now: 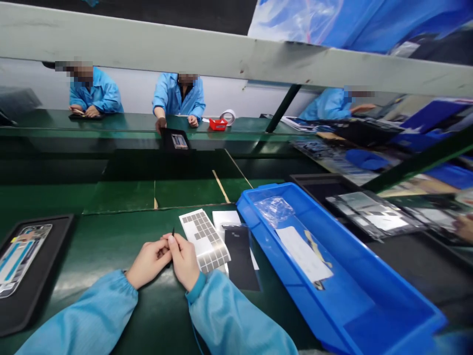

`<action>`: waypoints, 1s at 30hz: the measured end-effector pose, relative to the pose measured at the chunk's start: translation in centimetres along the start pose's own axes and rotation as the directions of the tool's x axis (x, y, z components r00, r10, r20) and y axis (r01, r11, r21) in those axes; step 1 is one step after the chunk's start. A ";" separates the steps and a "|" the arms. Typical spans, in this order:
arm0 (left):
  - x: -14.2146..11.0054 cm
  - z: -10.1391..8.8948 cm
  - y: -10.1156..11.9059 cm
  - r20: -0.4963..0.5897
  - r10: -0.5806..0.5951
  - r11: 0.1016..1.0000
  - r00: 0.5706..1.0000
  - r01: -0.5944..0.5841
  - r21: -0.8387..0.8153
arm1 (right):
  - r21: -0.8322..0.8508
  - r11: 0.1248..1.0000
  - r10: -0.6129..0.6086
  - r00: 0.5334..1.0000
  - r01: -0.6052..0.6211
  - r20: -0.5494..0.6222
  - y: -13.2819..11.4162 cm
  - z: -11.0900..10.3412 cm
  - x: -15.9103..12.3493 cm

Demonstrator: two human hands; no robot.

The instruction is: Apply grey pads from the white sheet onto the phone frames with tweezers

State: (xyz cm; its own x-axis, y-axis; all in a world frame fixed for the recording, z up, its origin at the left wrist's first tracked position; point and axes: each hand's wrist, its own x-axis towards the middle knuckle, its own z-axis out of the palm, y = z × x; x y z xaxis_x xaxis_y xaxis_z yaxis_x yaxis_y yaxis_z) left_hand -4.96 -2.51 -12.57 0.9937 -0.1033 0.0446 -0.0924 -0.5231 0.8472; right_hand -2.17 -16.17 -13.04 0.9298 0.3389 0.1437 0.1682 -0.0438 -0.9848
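My two hands meet above the green bench mat (121,305), with my right hand (184,261) pinching slim black tweezers (173,231) whose tip sticks out above my fingers. My left hand (150,264) is curled against my right, and its fingers hide most of the tweezers. Just to the right lies a white backing sheet with grey square pads (203,236), partly under my right hand's edge. Beyond it are a white card (226,220) and a black film sheet (240,259).
A blue plastic bin (369,255) holding a clear bag and white paper stands to my right. A black tray with a phone frame (40,291) lies on my left. Across the bench, several co-workers in blue sit behind a red tape dispenser (218,124). A grey crossbar (221,49) spans overhead.
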 end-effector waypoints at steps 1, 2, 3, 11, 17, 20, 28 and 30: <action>0.0 0.0 0.0 -0.005 0.001 1.000 1.000 -0.001 0.003 | 0.001 1.000 -0.003 1.000 0.003 0.001 0.0 0.0 0.0; 0.1 0.0 0.1 -0.008 0.002 1.000 1.000 -0.002 0.006 | 0.002 1.000 -0.006 1.000 0.006 0.001 0.1 0.0 0.1; 0.1 0.0 0.1 -0.010 0.002 1.000 1.000 -0.002 0.009 | 0.001 1.000 -0.009 1.000 0.009 0.001 0.1 0.0 0.1; -0.4 -0.4 0.0 -0.054 -0.012 0.997 0.998 0.008 -0.079 | 0.047 0.998 -0.026 0.993 0.032 -0.119 0.3 0.1 0.1; 6.1 -3.7 -0.8 -0.383 -0.181 0.959 0.906 0.248 0.134 | 0.173 0.985 0.010 0.989 0.016 -0.145 0.6 0.6 0.4; 12.8 -5.5 -0.9 -0.468 -0.244 0.905 0.849 0.373 0.204 | 0.177 0.984 0.025 0.993 -0.005 -0.114 0.7 0.6 0.3; 24.2 -6.1 -1.8 -0.570 -0.514 0.692 0.640 0.703 0.165 | 0.154 0.988 0.029 0.997 -0.018 -0.068 0.1 0.3 0.1; 25.2 -6.2 -1.9 -0.562 -0.536 0.676 0.629 0.719 0.160 | 0.144 0.989 0.033 0.997 -0.024 -0.066 0.0 0.4 0.1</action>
State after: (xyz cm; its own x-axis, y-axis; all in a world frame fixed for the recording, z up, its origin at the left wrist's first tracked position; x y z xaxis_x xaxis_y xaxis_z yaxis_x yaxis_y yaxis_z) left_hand 20.66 1.12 -9.84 0.7110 0.6913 -0.1285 0.6419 -0.5635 0.5201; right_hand -2.20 -15.80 -13.05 0.9546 0.2741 0.1169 0.0973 0.0839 -0.9917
